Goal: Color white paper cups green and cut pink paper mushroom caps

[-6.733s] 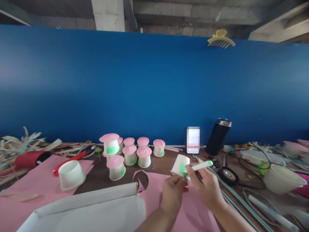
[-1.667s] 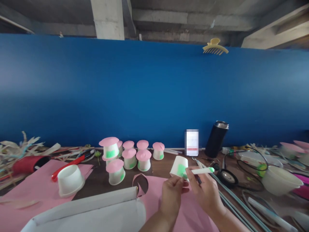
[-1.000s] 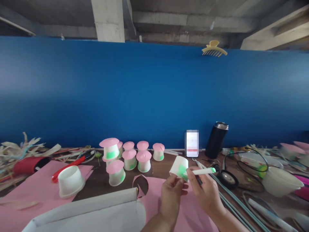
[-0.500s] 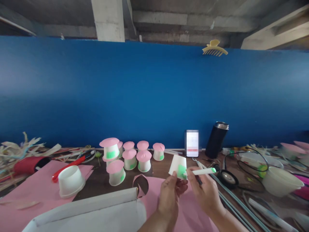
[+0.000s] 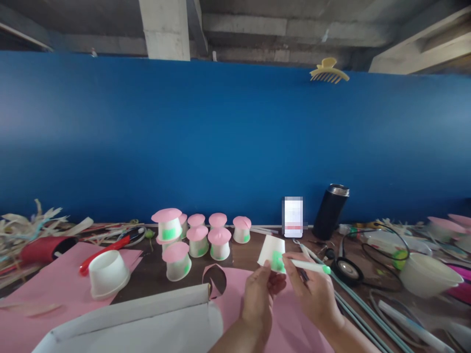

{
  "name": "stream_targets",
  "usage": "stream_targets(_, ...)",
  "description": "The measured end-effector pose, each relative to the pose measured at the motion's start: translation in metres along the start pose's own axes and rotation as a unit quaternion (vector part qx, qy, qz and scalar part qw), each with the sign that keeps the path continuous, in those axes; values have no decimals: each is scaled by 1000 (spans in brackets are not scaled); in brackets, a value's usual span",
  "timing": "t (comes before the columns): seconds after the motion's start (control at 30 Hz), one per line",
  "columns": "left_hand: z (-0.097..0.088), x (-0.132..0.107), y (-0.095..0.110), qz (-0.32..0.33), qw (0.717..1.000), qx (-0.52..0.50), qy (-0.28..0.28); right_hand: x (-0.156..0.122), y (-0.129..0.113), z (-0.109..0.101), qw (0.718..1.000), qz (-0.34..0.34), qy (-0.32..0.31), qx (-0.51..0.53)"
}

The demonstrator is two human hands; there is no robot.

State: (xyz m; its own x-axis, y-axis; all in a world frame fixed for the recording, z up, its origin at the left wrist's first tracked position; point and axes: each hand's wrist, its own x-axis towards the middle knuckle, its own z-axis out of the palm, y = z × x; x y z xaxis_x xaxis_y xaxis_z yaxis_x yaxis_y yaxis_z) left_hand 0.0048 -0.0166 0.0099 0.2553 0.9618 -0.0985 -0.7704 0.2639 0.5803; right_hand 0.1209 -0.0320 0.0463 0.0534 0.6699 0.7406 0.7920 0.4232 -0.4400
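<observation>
My left hand point(image 5: 260, 299) is closed round a small white paper cup point(image 5: 271, 251) held bottom-up above the pink paper sheet point(image 5: 283, 323). A green patch shows on the cup's side. My right hand point(image 5: 312, 294) grips a white marker with a green end point(image 5: 308, 266), its tip against the green patch. Behind and to the left stand several finished white cups with pink caps and green patches point(image 5: 198, 235).
A plain white cup point(image 5: 107, 274) sits upside down on pink paper at left, by red scissors point(image 5: 105, 247). A white cardboard box point(image 5: 140, 321) lies in front. A black flask point(image 5: 329, 212), a phone point(image 5: 293, 217), cables point(image 5: 371, 255), a white bowl point(image 5: 427, 277) and grey rods point(image 5: 364, 309) crowd the right.
The cup has turned slightly in my left hand, and the marker has tilted down so its green end points lower right. Both hands stay in place.
</observation>
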Motion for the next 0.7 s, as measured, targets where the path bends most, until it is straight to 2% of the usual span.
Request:
stream_targets(0.27,2,-1,2,-5,999,51,3,1,3,-3,1000,15,11,-9)
stream_targets(0.5,0,-1,1,2,997,77,-3,2,-2,-5,998,54,-8,-15)
stream_targets(0.7,1,-2,2,2,994,105,2,4,-3,-5,999,38,13,-25)
